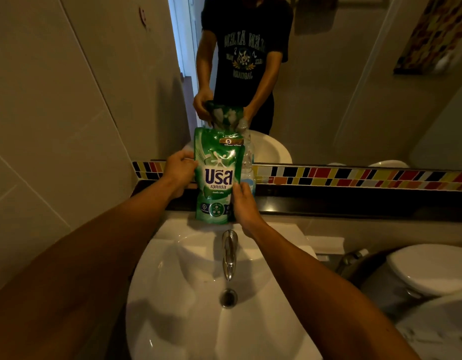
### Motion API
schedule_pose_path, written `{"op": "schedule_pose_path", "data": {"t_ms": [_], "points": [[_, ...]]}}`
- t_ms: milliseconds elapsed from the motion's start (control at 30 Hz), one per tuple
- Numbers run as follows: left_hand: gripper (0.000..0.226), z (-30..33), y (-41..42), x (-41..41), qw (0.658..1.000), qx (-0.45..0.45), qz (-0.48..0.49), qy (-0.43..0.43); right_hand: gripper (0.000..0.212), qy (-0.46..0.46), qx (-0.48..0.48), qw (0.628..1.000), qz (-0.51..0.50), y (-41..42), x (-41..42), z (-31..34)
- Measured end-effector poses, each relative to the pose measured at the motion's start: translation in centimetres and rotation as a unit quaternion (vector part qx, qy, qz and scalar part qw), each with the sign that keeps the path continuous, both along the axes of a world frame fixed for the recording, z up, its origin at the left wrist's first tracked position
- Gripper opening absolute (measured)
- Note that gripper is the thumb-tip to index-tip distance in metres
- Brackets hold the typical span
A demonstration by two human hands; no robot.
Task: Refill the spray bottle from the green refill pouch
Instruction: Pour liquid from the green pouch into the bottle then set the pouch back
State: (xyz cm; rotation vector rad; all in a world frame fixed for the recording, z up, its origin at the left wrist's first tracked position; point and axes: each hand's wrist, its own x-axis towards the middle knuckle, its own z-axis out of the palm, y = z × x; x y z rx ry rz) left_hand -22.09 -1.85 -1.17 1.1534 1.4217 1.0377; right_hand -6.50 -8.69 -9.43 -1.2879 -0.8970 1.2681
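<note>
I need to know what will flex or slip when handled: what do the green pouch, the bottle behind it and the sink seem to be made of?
Green pouch: looks like thin glossy plastic film; printed, creased, with sheen.
Bottle: apparently clear, ribbed plastic; the tiles show through it. It is mostly hidden.
Sink: probably glazed white ceramic; smooth with soft highlights.

**Bathroom, dim warm light**

White sink (188, 320) at 6 o'clock, chrome faucet (229, 255) centre. Mirror (328, 87) at 12, multicolour tile strip (354, 178) beneath. Grey wall tiles (56, 113) at 9. Toilet (429, 266) at 4.
</note>
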Motion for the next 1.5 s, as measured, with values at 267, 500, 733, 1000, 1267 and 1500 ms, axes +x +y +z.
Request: {"op": "schedule_pose_path", "data": {"t_ms": [267, 500, 733, 1000, 1267, 1500], "points": [[0.012, -0.9, 0.2, -1.5, 0.985, 0.019, 0.026, -0.17, 0.023, -0.042, 0.036, 0.998, -0.036, 2.4, 0.0, 1.2], [0.01, -0.6, 1.1, -5.9, 0.982, 0.057, 0.058, -0.168, 0.019, -0.101, 0.066, 0.992, -0.044, 5.5, -3.5, 1.6], [0.015, -2.2, 1.9, -10.8, 0.982, 0.054, 0.108, -0.142, 0.021, -0.151, 0.054, 0.987, -0.026, 9.5, -8.7, 0.8], [0.014, -4.3, 3.7, -14.4, 0.974, 0.056, 0.162, -0.145, 0.017, -0.158, 0.032, 0.987, 0.01, 13.7, -14.0, -1.2], [0.012, -6.8, 5.9, -16.6, 0.953, 0.073, 0.223, -0.189, 0.015, -0.187, 0.044, 0.981, 0.032, 16.9, -16.9, -3.0], [0.021, -8.0, 7.3, -17.4, 0.94, 0.074, 0.271, -0.193, 0.016, -0.193, 0.051, 0.979, 0.036, 17.7, -18.2, -3.7]]}}
